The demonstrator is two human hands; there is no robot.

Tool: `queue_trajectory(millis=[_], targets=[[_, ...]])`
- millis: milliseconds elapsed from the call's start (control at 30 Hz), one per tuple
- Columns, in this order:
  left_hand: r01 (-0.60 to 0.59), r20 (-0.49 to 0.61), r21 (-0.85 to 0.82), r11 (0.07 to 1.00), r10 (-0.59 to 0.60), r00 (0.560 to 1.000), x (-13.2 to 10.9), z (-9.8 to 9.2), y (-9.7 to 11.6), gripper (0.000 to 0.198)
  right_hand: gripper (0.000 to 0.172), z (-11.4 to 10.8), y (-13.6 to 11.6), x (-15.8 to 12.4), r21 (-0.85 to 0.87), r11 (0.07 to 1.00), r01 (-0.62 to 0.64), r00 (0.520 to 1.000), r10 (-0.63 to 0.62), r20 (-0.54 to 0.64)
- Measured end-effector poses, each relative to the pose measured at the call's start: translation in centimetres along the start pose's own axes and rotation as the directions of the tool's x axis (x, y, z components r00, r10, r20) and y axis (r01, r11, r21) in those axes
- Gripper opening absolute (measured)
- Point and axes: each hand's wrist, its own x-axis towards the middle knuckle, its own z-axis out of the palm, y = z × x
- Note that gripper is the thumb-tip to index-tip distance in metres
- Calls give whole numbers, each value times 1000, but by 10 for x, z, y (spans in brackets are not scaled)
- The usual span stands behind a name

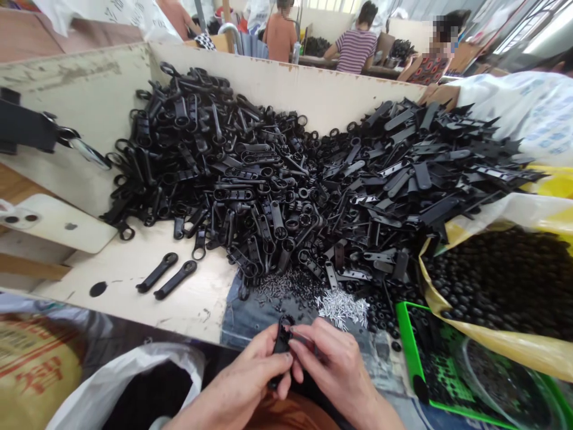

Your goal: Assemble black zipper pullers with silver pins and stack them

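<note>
At the frame's bottom centre, both hands, left (250,382) and right (333,364), pinch one upright black plastic piece (282,340) between their fingertips.

A white phone (54,224) lies beside green tray (405,340).

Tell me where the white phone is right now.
In the head view, the white phone lies face down at the far left, on the edge of the wooden bin, left of the pile of black plastic parts.
</note>
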Motion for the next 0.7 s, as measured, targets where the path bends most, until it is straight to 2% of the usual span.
queue_trajectory(millis=[67, 100, 200, 267, 400, 533, 700], targets=[[0, -51, 22, 1000, 1, 999, 2, 0, -2, 56, 24, 1, -2, 1, -31, 999, 23, 999, -23, 23], [-10, -63, 47, 999, 13, 998, 3, 1, -3, 52, 25, 1, -3, 2, -45, 999, 19, 999, -17, 42], [-91, -48, 184, 979, 101, 994, 6, 2, -4, 25, 32, -1, -8, 4, -86, 995, -46, 990, 57, 126], [-140, -53, 274, 951, 161, 986, 9, 1, -6, 15, 40, -2, -12, 5, -120, 989, -91, 981, 110, 160], [-172, -91, 360, 917, 218, 972, 14, -3, -13, 17, 44, 0, -17, 5, -191, 976, -109, 985, 131, 111], [-177, -94, 420, 890, 237, 967, 13, -4, -13, 20, 41, 4, -19, 3, -210, 973, -95, 992, 111, 63], [-174, -129, 515, 839, 277, 952, 13, -10, -9, 17, 33, 4, -18, 0, -173, 983, -67, 985, 93, 146]])
